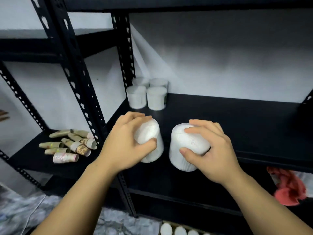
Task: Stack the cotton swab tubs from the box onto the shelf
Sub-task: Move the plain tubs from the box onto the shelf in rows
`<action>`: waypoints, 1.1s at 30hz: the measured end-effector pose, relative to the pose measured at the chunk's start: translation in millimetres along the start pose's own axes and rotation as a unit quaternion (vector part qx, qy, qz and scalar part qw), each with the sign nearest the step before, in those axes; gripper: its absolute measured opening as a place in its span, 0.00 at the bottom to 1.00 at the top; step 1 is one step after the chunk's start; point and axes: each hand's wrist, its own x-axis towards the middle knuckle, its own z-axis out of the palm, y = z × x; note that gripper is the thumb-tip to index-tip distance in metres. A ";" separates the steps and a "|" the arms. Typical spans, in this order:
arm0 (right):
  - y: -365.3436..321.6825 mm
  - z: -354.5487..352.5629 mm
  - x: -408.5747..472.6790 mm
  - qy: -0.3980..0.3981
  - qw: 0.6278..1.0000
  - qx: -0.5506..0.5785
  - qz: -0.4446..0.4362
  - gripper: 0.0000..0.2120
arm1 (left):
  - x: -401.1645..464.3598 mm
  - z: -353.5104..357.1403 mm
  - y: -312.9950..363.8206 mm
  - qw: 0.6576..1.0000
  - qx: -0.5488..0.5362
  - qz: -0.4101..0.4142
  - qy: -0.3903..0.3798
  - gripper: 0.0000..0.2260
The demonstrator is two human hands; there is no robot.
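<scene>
My left hand [126, 141] grips a white cotton swab tub [153, 150] from above, held over the front of the black shelf board [237, 126]. My right hand [213, 150] grips a second, similar tub [179, 153] just to its right, tilted toward me. Several more tubs [148, 94] stand in a tight cluster at the shelf's back left corner. At the bottom edge, the box [181, 230] shows the tops of more tubs.
A black slotted upright [79, 85] separates this shelf from a neighbouring one on the left, where several rolled paper packs [69, 145] lie. A red cloth [288, 185] sits on the lower shelf at right. The white wall is behind the shelf.
</scene>
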 end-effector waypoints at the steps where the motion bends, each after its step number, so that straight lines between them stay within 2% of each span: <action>1: -2.9 6.6 14.6 0.003 1.000 -0.004 -0.003 0.22 | 12.3 -5.1 -8.9 1.000 0.002 -0.001 0.006 0.29; 7: -1.6 59.6 90.0 0.023 0.999 -0.031 0.025 0.23 | 70.9 -7.3 -57.5 1.000 0.026 -0.013 0.007 0.26; 13: 23.4 103.9 115.7 0.018 0.995 -0.051 0.080 0.20 | 97.2 11.0 -98.5 0.999 0.023 -0.033 -0.017 0.25; 19: 41.5 126.4 125.4 0.013 0.993 -0.052 0.107 0.20 | 110.4 25.0 -125.3 0.999 0.000 -0.048 -0.002 0.22; 33: 56.1 147.5 161.6 0.001 0.991 -0.035 0.130 0.23 | 150.7 43.7 -146.2 0.996 -0.034 -0.081 0.022 0.25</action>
